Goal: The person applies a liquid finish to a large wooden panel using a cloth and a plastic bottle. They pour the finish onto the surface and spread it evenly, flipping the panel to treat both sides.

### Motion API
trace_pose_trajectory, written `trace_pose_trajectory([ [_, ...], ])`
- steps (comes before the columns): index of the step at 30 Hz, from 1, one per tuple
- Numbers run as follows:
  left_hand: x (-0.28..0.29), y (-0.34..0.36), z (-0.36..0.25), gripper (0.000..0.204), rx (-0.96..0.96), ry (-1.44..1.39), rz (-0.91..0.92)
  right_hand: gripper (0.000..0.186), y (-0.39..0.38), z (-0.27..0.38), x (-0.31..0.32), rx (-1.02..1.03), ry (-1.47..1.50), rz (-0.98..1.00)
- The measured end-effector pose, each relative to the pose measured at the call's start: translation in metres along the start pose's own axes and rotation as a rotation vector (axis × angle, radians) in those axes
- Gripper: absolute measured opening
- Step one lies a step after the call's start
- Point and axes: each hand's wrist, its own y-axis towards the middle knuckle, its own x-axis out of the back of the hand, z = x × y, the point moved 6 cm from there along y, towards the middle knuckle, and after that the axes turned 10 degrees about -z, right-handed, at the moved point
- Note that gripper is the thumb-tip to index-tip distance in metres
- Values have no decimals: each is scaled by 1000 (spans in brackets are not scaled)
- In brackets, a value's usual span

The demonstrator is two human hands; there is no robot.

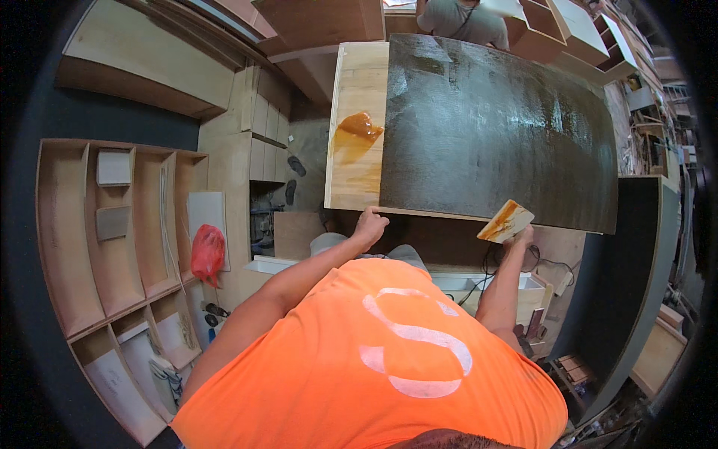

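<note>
In front of me lies a large dark panel point(493, 127) with a wet-looking sheen. Along its left side runs a pale wooden board point(359, 75), bearing an amber puddle of glue-like liquid point(360, 129) and thinner smears. My left hand point(370, 227) is closed at the near edge of the pale board, fingers curled against it. My right hand point(520, 237) grips a flat, pale spreader point(506, 221) smeared with the same amber liquid. The spreader is at the dark panel's near edge; whether it touches is unclear. Part of the right hand is hidden behind it.
Wooden shelf frames point(112, 292) stand at the left, near a red plastic bag point(208, 253). A tall dark panel point(621, 277) rises at the right. Cables point(490, 269) hang below the work surface. Another person point(467, 21) is beyond the far edge, by box cabinets point(580, 34).
</note>
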Motion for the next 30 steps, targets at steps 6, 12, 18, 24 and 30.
trace_pose_trajectory([
  [6, 5, -8, -23, 62, -132, 76, -69, 32, 43, 17, 6, -13, 150, 64],
  [12, 7, -9, -1, 62, -137, 111, -88, 28, 41, 30, -2, -49, 121, -67],
  [18, 0, 3, -16, 59, -141, -30, -35, 31, 175, 9, 63, 66, 109, -65],
  [24, 9, 28, -18, 59, -71, -45, -82, 44, 89, 65, 52, 71, -55, -546],
  [30, -17, 56, -53, 59, 17, -27, 11, 38, 111, 99, 96, 35, -152, -650],
])
